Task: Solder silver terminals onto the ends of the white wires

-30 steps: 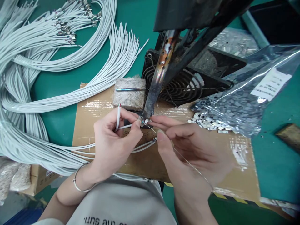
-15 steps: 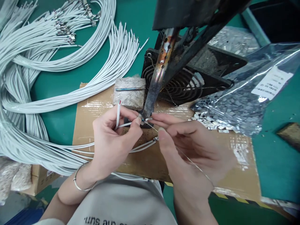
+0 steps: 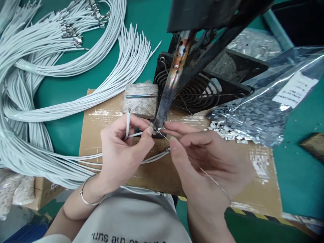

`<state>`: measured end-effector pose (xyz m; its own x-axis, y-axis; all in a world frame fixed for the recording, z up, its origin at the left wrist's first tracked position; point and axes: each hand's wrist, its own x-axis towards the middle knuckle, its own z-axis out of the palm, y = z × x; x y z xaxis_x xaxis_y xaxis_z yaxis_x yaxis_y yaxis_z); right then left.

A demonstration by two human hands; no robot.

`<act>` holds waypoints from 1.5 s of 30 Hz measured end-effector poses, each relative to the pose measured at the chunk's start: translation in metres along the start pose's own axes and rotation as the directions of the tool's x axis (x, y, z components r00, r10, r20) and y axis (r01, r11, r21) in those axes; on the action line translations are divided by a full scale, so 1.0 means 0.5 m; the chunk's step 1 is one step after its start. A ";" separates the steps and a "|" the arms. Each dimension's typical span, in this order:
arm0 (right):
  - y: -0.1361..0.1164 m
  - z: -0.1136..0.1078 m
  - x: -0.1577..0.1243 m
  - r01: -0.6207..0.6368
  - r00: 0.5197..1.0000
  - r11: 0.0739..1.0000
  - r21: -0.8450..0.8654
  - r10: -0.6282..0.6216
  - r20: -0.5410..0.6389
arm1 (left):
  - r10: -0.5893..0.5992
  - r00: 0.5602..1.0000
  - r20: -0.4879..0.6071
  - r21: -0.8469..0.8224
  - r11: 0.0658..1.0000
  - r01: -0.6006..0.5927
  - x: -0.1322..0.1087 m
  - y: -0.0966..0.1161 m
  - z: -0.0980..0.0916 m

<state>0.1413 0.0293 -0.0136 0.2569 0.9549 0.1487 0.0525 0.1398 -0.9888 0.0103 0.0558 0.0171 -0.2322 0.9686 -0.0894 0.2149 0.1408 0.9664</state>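
My left hand (image 3: 126, 148) is closed, pinching a white cable (image 3: 128, 125) whose stripped end with a red wire pokes up above the fingers. Its other end reaches between thumb and forefinger to the soldering iron (image 3: 165, 104), whose tip points down in front of me. From the right, my right hand (image 3: 202, 158) pinches a thin solder wire (image 3: 209, 175) that trails back under the palm. The solder's front end meets the iron's tip beside a small metal piece (image 3: 160, 128). Fingers partly hide the joint.
Bundles of white cables (image 3: 27, 141) cover the left side. Behind the iron sits a black fan (image 3: 192, 91), with a wrapped block (image 3: 140, 104) left of it. A plastic bag (image 3: 265, 101) of small metal plates lies right, spilling onto the cardboard (image 3: 258, 182). A brown sponge-like block (image 3: 314, 145) lies far right.
Both hands keep nearly the same place and grip. The whole view has shifted very slightly.
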 end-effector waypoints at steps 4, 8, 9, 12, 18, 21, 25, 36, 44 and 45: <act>-0.001 0.000 0.000 -0.003 1.000 1.000 0.009 0.003 0.014 | -0.002 1.000 -0.001 0.004 1.000 0.002 0.001 -0.001 -0.001; 0.001 0.000 0.002 0.020 1.000 1.000 0.002 -0.020 0.022 | -0.011 1.000 -0.003 0.004 1.000 0.011 0.002 -0.003 -0.001; 0.001 0.000 0.002 0.018 1.000 1.000 0.000 -0.018 0.023 | -0.016 1.000 -0.001 0.006 1.000 0.016 0.002 -0.004 -0.001; 0.002 0.000 0.003 0.018 1.000 1.000 -0.003 -0.018 0.021 | -0.017 1.000 0.014 0.003 1.000 0.017 0.002 -0.005 -0.002; 0.002 0.000 0.002 0.005 1.000 1.000 -0.012 -0.005 0.021 | -0.016 1.000 0.020 0.008 1.000 0.016 0.000 -0.006 -0.002; 0.002 0.000 0.002 0.001 1.000 1.000 -0.004 -0.001 0.011 | -0.013 1.000 0.018 0.007 1.000 0.013 0.001 -0.005 0.000; 0.001 0.001 0.001 0.007 1.000 1.000 -0.008 -0.007 -0.001 | -0.011 1.000 0.018 0.007 1.000 0.011 0.001 -0.002 0.003; 0.003 0.002 0.002 0.021 1.000 1.000 0.012 -0.021 0.009 | 0.026 0.999 0.018 0.005 1.000 -0.026 0.000 -0.008 -0.002; 0.004 0.004 0.002 0.037 0.999 0.999 0.003 -0.037 -0.014 | 0.047 0.998 0.029 0.004 0.999 -0.047 -0.001 -0.008 -0.001; 0.004 0.005 0.002 0.042 0.999 0.999 0.006 -0.042 -0.019 | 0.050 0.998 0.029 0.003 0.999 -0.050 -0.001 -0.008 -0.001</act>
<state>0.1394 0.0312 -0.0156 0.2723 0.9432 0.1902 0.0577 0.1813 -0.9817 0.0092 0.0548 0.0134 -0.1938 0.9799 -0.0477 0.2288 0.0924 0.9691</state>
